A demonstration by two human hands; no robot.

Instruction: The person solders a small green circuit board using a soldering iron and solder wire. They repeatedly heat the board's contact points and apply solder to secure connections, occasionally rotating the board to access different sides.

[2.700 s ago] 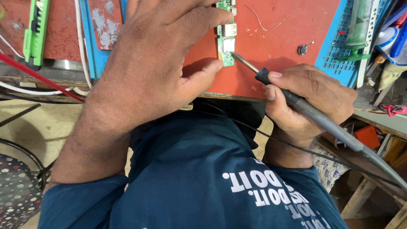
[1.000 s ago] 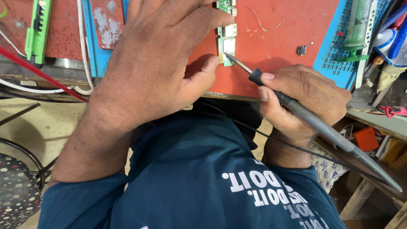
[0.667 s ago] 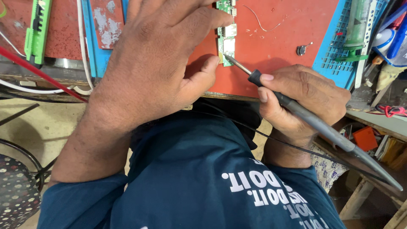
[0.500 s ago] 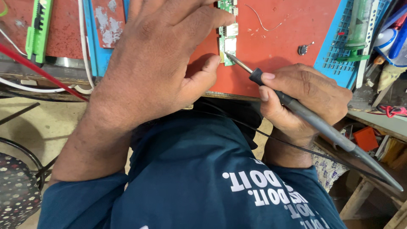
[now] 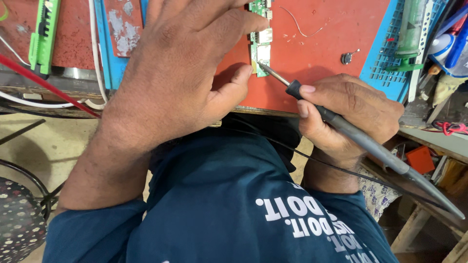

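Observation:
A small green circuit board (image 5: 260, 46) lies on a red mat (image 5: 321, 53) at the bench's near edge. My left hand (image 5: 180, 73) rests flat on the mat and presses on the board, index finger and thumb on its left side; most of the board's upper part is hidden under the fingers. My right hand (image 5: 348, 112) grips a grey soldering iron (image 5: 363, 139) like a pen. Its metal tip touches the lower end of the board. The iron's cord trails off to the lower right.
A green utility knife (image 5: 44, 34) lies at the far left, beside white and red wires (image 5: 48, 92). A blue perforated tray (image 5: 390, 53) with tools stands on the right. A small round part (image 5: 346, 58) and a thin wire scrap (image 5: 300, 22) lie on the mat.
The soldering iron's tip has slid up a little along the board's lower end and stays in contact. My left hand has kept its place on the board.

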